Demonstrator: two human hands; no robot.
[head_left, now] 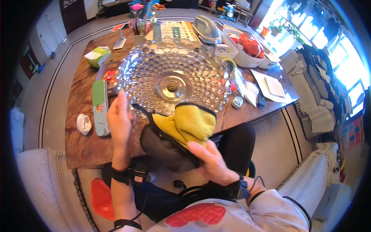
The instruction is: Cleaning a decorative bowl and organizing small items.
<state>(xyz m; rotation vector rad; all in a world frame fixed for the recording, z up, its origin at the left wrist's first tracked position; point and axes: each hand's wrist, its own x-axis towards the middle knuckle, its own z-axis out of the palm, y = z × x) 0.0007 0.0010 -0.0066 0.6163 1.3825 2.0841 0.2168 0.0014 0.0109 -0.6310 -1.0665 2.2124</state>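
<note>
A large clear glass plate (143,83) with a bubbled pattern is tilted up over the table, a round metal fitting at its centre. My left hand (120,120) is closed on its left rim, the thumb on the near face and the fingers partly behind. In front of the plate's lower edge hangs a cloth (195,121), yellow on one face and dark grey on the other. My right hand (212,160) pinches the cloth's right side between thumb and fingers. A dark corner of the cloth reaches up close to my left hand.
On the brown marbled table (79,102) stand a green and blue case (101,108), a crumpled white tissue (84,124) and a tissue pack (98,56). White baskets (247,58) line the far right. A small round jar (237,102) sits near the right edge.
</note>
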